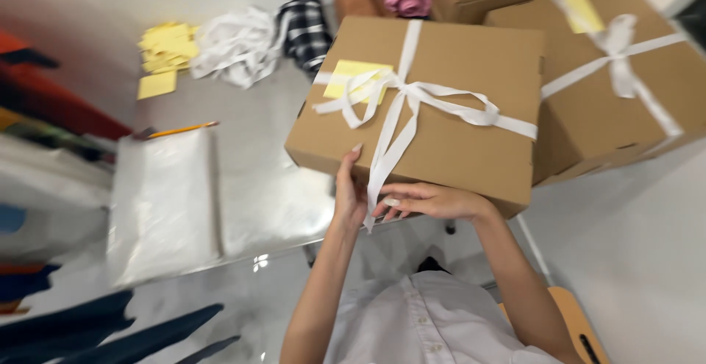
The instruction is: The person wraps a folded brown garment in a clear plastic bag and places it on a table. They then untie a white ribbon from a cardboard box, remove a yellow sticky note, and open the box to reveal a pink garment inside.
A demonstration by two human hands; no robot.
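Ribbon work on the near cardboard box (441, 106) looks all but done: the white ribbon (412, 92) is already crossed over the lid and tied in a bow beside a yellow note (351, 77). The left hand (348, 191) rests flat against the box's front edge, fingers extended and gripping nothing, steadying the box at the rim of the counter (250, 180). The right hand (430, 201) sits just beneath that edge, loosely open, its fingers touching the long ribbon tail that hangs down between both hands. Tidying that tail would call for a light pinch and an even pull. A second ribboned box (625, 77) stands touching the first, to its right.
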